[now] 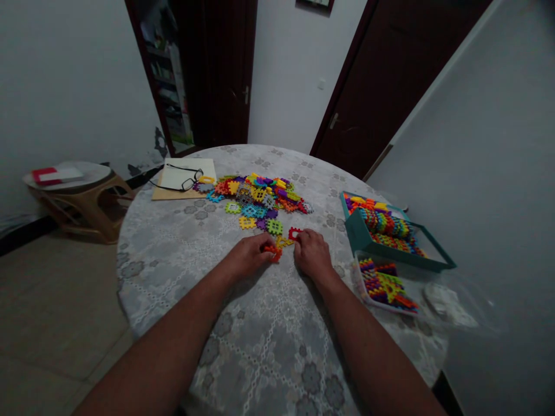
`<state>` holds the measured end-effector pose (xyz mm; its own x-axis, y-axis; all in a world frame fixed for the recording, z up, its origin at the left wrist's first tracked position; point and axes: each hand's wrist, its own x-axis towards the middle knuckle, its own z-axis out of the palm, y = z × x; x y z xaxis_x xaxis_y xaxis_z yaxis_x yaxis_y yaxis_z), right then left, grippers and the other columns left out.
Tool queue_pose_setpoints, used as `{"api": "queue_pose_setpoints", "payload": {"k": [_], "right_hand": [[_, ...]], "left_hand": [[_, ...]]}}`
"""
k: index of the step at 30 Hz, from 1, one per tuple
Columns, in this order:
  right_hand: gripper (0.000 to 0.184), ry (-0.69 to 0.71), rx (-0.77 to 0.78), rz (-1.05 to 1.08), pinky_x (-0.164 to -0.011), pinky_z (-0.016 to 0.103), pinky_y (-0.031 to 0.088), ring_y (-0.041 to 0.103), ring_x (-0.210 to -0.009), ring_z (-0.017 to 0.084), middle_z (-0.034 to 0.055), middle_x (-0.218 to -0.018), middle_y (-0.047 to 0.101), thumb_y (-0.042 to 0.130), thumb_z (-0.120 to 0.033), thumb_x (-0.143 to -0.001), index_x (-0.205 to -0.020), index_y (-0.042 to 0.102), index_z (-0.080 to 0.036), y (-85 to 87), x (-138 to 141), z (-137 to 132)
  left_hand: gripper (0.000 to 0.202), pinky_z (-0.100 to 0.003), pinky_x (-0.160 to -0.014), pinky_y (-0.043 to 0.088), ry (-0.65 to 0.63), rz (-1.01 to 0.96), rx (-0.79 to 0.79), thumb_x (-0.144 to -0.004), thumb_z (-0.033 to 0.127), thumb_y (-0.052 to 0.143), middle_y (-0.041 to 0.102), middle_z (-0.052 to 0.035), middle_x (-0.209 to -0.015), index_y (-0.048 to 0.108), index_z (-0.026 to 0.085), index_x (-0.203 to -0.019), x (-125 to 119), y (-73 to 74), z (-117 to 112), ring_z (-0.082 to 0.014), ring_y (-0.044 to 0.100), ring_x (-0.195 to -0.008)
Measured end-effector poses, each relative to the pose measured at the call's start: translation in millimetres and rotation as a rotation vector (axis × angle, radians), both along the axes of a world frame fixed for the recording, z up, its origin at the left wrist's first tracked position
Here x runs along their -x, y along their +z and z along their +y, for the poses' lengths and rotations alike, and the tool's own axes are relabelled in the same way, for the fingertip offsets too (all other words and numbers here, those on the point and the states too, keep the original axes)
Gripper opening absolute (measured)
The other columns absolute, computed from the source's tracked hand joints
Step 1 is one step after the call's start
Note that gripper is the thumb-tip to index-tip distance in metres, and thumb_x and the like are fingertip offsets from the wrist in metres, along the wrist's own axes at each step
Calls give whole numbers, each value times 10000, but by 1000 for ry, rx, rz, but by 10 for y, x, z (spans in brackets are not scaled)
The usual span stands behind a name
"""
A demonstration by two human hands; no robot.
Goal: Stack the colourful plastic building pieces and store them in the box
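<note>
My left hand (251, 254) pinches an orange notched plastic building piece (274, 253) at the middle of the table. To its right, my right hand (313, 252) has its fingers closed on the edge of a red square building piece (295, 233) with an open centre. Between the hands lies a yellow building piece (284, 242); whether it is joined to the orange one, I cannot tell. Just beyond sit a green window-shaped piece (274, 226) and a yellow window-shaped piece (247, 223). Farther back spreads a pile of many-coloured building pieces (259, 195).
A teal box (433, 264) and a clear plastic tub (366, 297), both holding colourful pieces, stand at the right, beside a clear plastic bag (463, 306). Black-framed glasses (188, 184) rest on paper (173, 167) at the back left. A round patterned tablecloth (269, 346) covers the table.
</note>
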<state>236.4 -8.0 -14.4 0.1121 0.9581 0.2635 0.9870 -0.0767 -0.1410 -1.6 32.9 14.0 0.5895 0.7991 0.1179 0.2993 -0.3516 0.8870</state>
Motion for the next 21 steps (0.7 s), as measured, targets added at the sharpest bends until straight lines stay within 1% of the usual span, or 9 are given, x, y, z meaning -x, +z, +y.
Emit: {"api": "queue_pose_setpoints", "payload": {"k": [2, 4, 6, 8, 10, 11, 15, 18, 21], "right_hand": [[242, -58, 44, -28, -1027, 431, 513, 605, -1236, 322, 174, -1328, 687, 580, -338, -1088, -1230, 711, -192, 44, 5, -36], [232, -70, 63, -39, -984, 421, 509, 608, -1182, 321, 178, -1250, 684, 576, -359, -1095, -1197, 692, -186, 69, -13, -62], [218, -68, 17, -14, -987, 421, 495, 603, -1156, 316, 181, -1220, 670, 532, -337, -1107, -1170, 670, -180, 80, -49, -78], [212, -40, -77, 52, -1015, 421, 480, 596, -1143, 307, 179, -1198, 658, 463, -289, -1111, -1125, 645, -183, 92, -84, -89], [221, 28, -162, 153, -1018, 405, 475, 602, -1115, 292, 166, -1163, 658, 411, -257, -1102, -1077, 622, -198, 121, -93, -101], [227, 78, -175, 214, -988, 388, 483, 615, -1072, 282, 149, -1122, 667, 399, -265, -1102, -1057, 614, -208, 141, -84, -110], [285, 292, -79, 433, -804, 322, 475, 647, -849, 227, 60, -919, 694, 383, -365, -1133, -1005, 604, -237, 230, 41, -165], [290, 391, -35, 470, -771, 303, 458, 651, -815, 203, 44, -892, 708, 423, -383, -1127, -968, 615, -236, 261, 155, -202], [286, 423, -34, 486, -760, 292, 461, 651, -808, 192, 39, -880, 710, 463, -387, -1117, -953, 637, -230, 261, 216, -217]], "left_hand": [[79, -322, -834, 522, -36, 36, -23, -890, 256, 667, 786, -43, -960, 717, 233, -946, 9, -10, 0, -219, 690, -905], [103, -319, -845, 523, -55, 69, -55, -886, 215, 644, 787, -42, -973, 725, 239, -944, 19, -15, -1, -219, 691, -917], [149, -325, -865, 531, -59, 75, -80, -861, 174, 636, 787, -45, -1002, 735, 246, -948, 24, -12, -6, -225, 700, -945], [155, -337, -888, 542, -58, 70, -86, -857, 166, 644, 791, -51, -1022, 744, 250, -942, 21, 0, -15, -233, 704, -976], [131, -354, -908, 547, -53, 74, -72, -879, 183, 654, 800, -55, -1021, 755, 248, -932, 14, 17, -24, -237, 706, -984], [123, -359, -909, 548, -49, 78, -58, -890, 191, 657, 805, -53, -1011, 760, 244, -931, 10, 26, -26, -235, 709, -970], [146, -348, -886, 551, -20, 49, -14, -882, 188, 695, 813, -42, -1001, 767, 227, -1003, 2, 34, -17, -217, 719, -925], [201, -342, -895, 561, 10, 7, -10, -859, 181, 730, 808, -51, -1037, 755, 213, -1056, -4, -4, 0, -214, 718, -951], [205, -347, -882, 572, 46, -21, -24, -849, 194, 762, 787, -69, -1038, 747, 201, -1053, -14, -45, 11, -215, 705, -949]]}}
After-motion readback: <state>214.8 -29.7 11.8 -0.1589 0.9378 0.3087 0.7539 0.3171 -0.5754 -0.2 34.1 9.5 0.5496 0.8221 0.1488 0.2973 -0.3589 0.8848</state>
